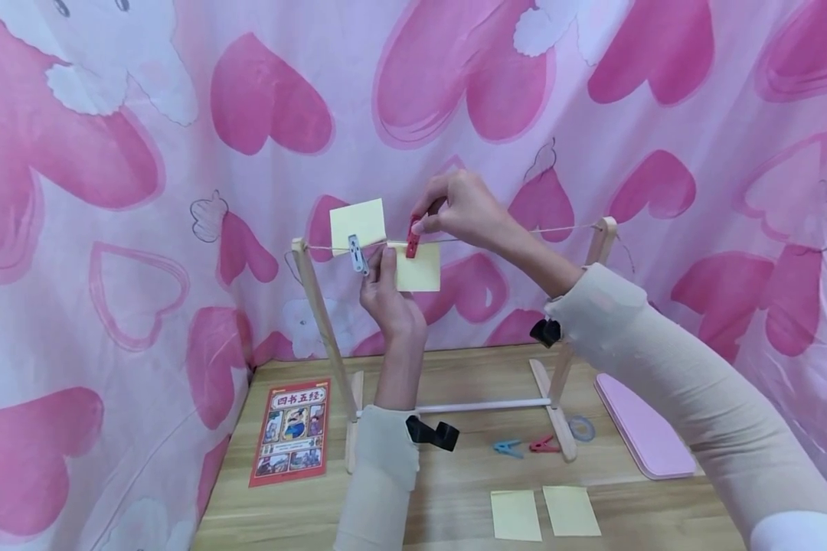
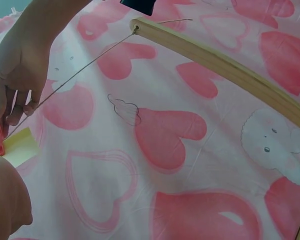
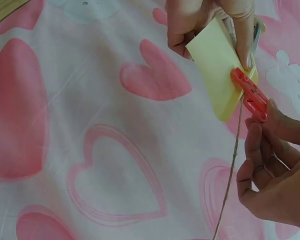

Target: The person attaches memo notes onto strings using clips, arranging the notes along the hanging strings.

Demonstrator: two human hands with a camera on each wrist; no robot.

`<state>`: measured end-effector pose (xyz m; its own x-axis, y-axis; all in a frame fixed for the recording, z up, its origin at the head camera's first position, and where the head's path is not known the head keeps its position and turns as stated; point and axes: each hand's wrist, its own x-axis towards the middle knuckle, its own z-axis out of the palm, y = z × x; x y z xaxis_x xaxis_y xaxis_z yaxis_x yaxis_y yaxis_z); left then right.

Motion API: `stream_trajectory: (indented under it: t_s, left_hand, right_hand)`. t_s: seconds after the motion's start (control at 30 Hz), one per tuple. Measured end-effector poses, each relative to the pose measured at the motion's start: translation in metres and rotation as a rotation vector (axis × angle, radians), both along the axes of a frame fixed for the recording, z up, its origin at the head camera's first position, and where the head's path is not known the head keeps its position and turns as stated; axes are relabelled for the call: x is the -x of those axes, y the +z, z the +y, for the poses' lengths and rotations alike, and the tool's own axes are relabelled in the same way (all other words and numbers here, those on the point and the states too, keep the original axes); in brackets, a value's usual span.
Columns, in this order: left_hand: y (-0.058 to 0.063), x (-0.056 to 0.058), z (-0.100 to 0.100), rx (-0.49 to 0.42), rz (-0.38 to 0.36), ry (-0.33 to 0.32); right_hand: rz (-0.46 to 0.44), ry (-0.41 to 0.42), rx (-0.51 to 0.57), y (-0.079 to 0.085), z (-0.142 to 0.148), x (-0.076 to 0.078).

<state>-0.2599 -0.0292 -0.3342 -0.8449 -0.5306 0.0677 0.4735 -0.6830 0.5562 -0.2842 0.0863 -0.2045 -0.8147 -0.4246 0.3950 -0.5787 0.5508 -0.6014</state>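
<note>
My right hand pinches a red clothespin between thumb and forefinger, its other fingers loosely curled. The clothespin's jaws overlap the top edge of a yellow sticky note at the twine. From below, my left hand pinches that note near its left corner, thumb in front and fingers behind. Just left of the thumb, a pale blue-white clothespin sits on the twine with another yellow note standing up above it. In the right wrist view the red clothespin lies slantwise across the note's edge.
Two wooden posts hold the twine, joined below by a white rod. On the table lie a red booklet, blue clothespin, red clothespin, tape roll, pink pad and two yellow notes.
</note>
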Motion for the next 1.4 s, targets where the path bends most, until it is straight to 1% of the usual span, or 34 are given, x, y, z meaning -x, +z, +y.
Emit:
stream_trajectory:
  t_s: [0.13,0.27,0.47,0.57,0.77,0.93,1.03,1.2,1.4]
  left_hand:
    - [0.0,0.0,0.0,-0.008,0.004,0.01]
    - [-0.001,0.0,0.001,-0.012,0.011,0.0]
    - [-0.004,-0.001,0.001,0.037,0.001,-0.038]
    - [-0.008,-0.002,0.0,0.072,0.005,-0.062]
    - [-0.02,-0.005,-0.001,0.137,0.016,-0.104]
    - [-0.027,-0.007,-0.003,0.154,0.083,-0.128]
    - [-0.031,-0.008,-0.004,0.166,0.11,-0.141]
    - [-0.035,-0.009,-0.005,0.177,0.119,-0.135]
    - [-0.037,-0.01,-0.006,0.173,0.122,-0.123]
  right_hand:
    - [-0.009,0.03,-0.049,0.0,0.001,-0.001]
    - [-0.021,0.06,-0.082,0.002,0.003,-0.002]
    - [-0.015,0.084,-0.112,0.003,0.006,-0.002]
    - [-0.023,0.087,-0.12,0.001,0.008,-0.002]
    - [-0.034,0.094,-0.125,-0.003,0.01,-0.002]
    - [-0.035,0.109,-0.127,-0.005,0.013,-0.004]
    - [-0.042,0.11,-0.125,-0.006,0.017,-0.005]
    - [-0.045,0.111,-0.106,-0.007,0.027,-0.008]
    - [-0.022,0.078,-0.089,-0.01,0.041,-0.013]
